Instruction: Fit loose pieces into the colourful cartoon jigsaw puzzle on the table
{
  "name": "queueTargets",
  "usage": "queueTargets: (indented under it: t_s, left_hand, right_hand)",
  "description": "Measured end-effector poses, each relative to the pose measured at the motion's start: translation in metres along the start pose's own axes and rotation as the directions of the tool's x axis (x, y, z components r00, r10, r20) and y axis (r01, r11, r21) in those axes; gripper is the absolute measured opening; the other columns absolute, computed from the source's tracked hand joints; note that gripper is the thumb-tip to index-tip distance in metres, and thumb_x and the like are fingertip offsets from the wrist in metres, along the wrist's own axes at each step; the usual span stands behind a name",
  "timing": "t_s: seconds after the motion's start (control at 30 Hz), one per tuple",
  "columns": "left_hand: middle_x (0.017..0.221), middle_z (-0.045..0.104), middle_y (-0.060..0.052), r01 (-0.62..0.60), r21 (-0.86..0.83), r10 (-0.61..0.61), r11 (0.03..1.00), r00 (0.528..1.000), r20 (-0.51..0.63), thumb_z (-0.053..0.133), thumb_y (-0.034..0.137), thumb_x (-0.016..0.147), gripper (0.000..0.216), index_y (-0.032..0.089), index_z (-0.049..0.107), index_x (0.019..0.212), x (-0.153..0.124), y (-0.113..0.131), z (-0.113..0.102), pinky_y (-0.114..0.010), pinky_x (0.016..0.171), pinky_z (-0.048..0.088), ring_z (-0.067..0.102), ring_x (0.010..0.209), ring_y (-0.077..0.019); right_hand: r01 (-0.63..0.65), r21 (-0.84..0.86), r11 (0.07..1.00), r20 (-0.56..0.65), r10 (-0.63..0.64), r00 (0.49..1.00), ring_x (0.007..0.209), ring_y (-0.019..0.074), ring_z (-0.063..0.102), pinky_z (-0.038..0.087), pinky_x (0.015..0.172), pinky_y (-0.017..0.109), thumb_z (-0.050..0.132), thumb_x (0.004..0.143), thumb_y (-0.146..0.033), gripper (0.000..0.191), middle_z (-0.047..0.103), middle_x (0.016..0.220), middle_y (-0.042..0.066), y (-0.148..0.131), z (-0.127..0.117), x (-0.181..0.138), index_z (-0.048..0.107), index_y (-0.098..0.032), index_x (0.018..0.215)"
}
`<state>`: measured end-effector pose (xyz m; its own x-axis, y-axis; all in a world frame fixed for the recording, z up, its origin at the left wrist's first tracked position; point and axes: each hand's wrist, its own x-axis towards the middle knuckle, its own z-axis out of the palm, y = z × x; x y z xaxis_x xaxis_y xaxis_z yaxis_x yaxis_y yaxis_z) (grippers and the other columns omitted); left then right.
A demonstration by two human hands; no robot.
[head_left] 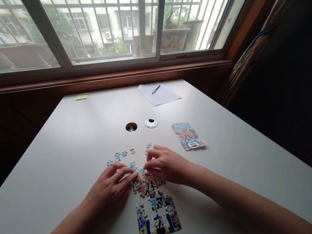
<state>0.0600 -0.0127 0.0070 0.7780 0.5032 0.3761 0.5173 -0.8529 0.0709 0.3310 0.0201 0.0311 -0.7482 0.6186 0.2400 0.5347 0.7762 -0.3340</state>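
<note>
A partly joined jigsaw puzzle (159,225) lies on the white table, its colourful sections separated by gaps. At the upper left edge of the upper section (149,183), my left hand (117,182) rests with fingers stretched out, fingertips touching the pieces. My right hand (165,164) is over the upper right side, thumb and fingers pinched close to a light blue piece (139,170); whatever is between them is too small to make out. Another blue piece (133,165) sits just above the section. Loose pieces (117,155) are scattered beyond my left hand, and a few more (148,146) beyond my right.
To the right lies a creased picture sheet (188,135) with a blue cartoon character. Two round fittings, an open hole (131,127) and a silvery ring (150,123), are in the tabletop. Farther back are papers (164,96) with a pen (156,89) and yellow sticky notes (81,97).
</note>
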Motion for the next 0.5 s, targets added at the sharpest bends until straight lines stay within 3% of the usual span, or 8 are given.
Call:
queueTargets:
  t_s: [0.13,0.5]
  left_hand:
    - [0.119,0.066,-0.008,0.005,-0.001,-0.005,1.0,1.0,0.001,0.055,0.011,0.09,0.048,0.021,0.056,0.137,0.0,0.001,0.0,-0.044,0.097,0.051,0.055,0.111,-0.0255]
    - [0.119,0.065,-0.009,0.021,-0.018,-0.021,1.0,1.0,0.01,0.056,0.011,0.09,0.046,0.021,0.057,0.135,0.001,0.002,-0.001,-0.045,0.098,0.051,0.054,0.112,-0.0261]
  right_hand:
    - [0.08,-0.128,0.989,0.048,-0.074,0.996,0.084,0.0195,0.05,0.035,0.073,0.033,0.061,0.095,-0.025,0.014,0.064,0.093,0.005,-0.003,-0.001,-0.002,0.075,-0.027,0.097]
    - [0.117,-0.226,0.967,0.094,-0.098,0.991,0.077,0.0178,0.047,0.029,0.069,0.033,0.055,0.099,-0.03,0.016,0.061,0.084,0.003,-0.011,-0.001,-0.004,0.069,-0.025,0.091]
